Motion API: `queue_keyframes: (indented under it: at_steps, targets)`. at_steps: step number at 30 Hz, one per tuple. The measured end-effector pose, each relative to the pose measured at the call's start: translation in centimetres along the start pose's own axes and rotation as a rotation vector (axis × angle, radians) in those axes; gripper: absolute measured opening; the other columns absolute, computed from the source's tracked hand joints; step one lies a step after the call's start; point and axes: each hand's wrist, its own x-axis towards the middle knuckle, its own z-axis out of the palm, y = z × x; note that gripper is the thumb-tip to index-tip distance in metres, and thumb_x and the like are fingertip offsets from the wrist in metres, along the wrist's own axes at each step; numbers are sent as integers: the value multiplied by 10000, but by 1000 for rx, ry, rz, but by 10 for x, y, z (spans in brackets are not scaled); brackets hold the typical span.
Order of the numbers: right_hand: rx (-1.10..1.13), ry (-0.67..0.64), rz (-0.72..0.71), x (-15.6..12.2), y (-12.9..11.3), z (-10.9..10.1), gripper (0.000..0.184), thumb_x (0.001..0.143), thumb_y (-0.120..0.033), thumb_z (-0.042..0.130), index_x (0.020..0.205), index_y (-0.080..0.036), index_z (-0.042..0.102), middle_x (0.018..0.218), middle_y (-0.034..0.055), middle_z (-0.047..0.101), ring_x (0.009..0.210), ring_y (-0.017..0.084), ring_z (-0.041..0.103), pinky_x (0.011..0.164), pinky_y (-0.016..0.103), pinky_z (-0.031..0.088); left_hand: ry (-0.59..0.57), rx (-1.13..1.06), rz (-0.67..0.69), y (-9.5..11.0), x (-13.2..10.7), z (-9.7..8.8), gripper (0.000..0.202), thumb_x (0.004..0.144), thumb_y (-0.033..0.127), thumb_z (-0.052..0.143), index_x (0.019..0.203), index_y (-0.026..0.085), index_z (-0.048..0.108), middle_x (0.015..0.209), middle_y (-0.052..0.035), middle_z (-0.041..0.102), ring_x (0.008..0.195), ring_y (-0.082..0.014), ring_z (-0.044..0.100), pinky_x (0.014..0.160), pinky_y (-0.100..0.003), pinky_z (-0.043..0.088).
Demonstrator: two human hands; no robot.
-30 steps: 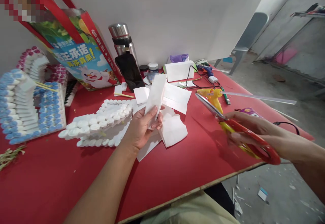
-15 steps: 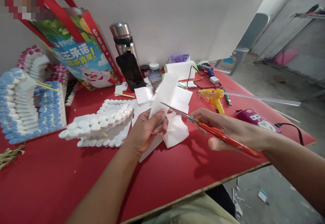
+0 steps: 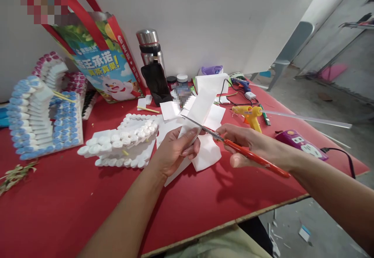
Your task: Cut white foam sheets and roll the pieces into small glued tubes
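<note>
My left hand pinches a long white paper strip and holds it upright above the red table. My right hand grips red-handled scissors. The scissor blades reach left and cross the strip just above my left thumb. More white paper pieces lie under both hands. A white model made of small rolled caps sits just left of my left hand.
A blue-capped model stands at the far left, a printed red bag behind it. Along the wall are a steel flask, a black pouch and small jars. A yellow glue gun, a purple power strip and a long clear rod lie to the right.
My right hand brought the scissors in from the right edge to the strip, and the blades now cross the paper. My left hand kept its hold on the strip.
</note>
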Motion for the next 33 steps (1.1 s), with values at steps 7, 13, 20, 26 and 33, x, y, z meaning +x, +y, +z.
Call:
queue_keyframes:
  at_steps: [7, 13, 20, 26, 33]
  targets:
    - [97, 20, 37, 7, 11, 3, 463, 822, -534, 758, 1092, -210, 565, 680, -70, 422, 593, 98, 342, 542, 258, 253, 3, -12, -2, 1, -1, -1, 234, 931, 372, 661, 938, 149, 731, 578, 2, 587, 444, -35, 287, 466, -168, 350]
    - [88, 84, 80, 11, 19, 2, 421, 787, -502, 795, 1028, -212, 607, 632, -77, 459, 547, 89, 356, 524, 254, 238, 11, -3, -14, 0, 0, -2, 257, 912, 396, 677, 926, 143, 720, 577, 5, 584, 433, -30, 265, 464, -173, 354]
    - [159, 107, 101, 24, 31, 3, 455, 696, -513, 850, 916, -187, 621, 513, -99, 421, 447, 66, 296, 459, 233, 179, -33, 8, -65, -1, 2, -13, 260, 924, 379, 666, 937, 127, 731, 586, -7, 609, 410, -24, 264, 429, -173, 336]
    - [116, 257, 85, 33, 46, 10, 445, 771, -596, 756, 915, -205, 599, 530, -84, 435, 468, 93, 335, 464, 236, 226, 64, 20, 38, 2, 3, -14, 295, 893, 397, 693, 1002, 123, 698, 683, -18, 642, 434, -44, 362, 491, -225, 434]
    - [-508, 364, 58, 20, 38, 17, 456, 847, -625, 656, 1016, -202, 643, 623, -22, 570, 574, 156, 490, 561, 263, 296, 409, 108, 304, 8, 8, -15, 447, 805, 428, 762, 1143, 200, 579, 950, -26, 686, 608, -113, 627, 635, -280, 530]
